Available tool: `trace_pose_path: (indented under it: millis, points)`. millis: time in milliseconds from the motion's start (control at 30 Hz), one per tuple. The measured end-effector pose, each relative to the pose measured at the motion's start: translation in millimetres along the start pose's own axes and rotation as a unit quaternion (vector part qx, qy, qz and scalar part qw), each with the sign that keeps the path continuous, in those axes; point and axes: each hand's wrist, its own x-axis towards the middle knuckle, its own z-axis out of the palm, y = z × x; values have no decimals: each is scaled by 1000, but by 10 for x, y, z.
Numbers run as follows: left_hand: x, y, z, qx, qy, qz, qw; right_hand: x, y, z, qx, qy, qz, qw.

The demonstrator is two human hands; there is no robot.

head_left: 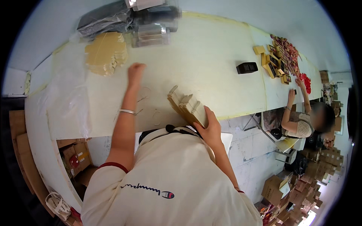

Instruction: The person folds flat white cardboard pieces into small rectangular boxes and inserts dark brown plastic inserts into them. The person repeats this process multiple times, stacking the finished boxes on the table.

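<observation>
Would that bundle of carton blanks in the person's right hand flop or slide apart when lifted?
The bundle of carton blanks is probably fairly stiff, since its brown side looks straight while the right hand grips one end. It may slide apart, though: the edges are unevenly stepped and no band shows.

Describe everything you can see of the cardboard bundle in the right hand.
The cardboard bundle looks like several flat pieces pressed together, with a brownish-gold side and paler, uneven edges forming stepped tabs. It slants from its far left end down to its near right end, close to the table's near edge. The right hand grips the near right end. Whether the bundle rests on the table is unclear, and the pieces are too blurred to count.
</observation>
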Motion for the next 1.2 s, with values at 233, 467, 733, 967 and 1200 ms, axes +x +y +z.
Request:
trace_pose_path:
  millis: [233, 467, 733, 967, 1200]
  points:
    - [-97, -421, -1384, 319, 22, 21, 947, 162, 112, -89, 25, 47, 85, 995]
    - [-660, -801, -2122, 407, 119, -46, 904, 715, 252, -562, -128, 57, -49, 989]
    - [-789, -781, -2200, 470, 145, -32, 870, 460, 1841, 67, -363, -14, -218, 906]
    - [-740, -636, -2147, 593, 143, 6, 792, -83, 1507, 232, -194, 87, -31, 977]
    - [-514, -633, -1303, 442, 60, 147, 883, -528, 1389, 334, -145, 176, 76, 971]
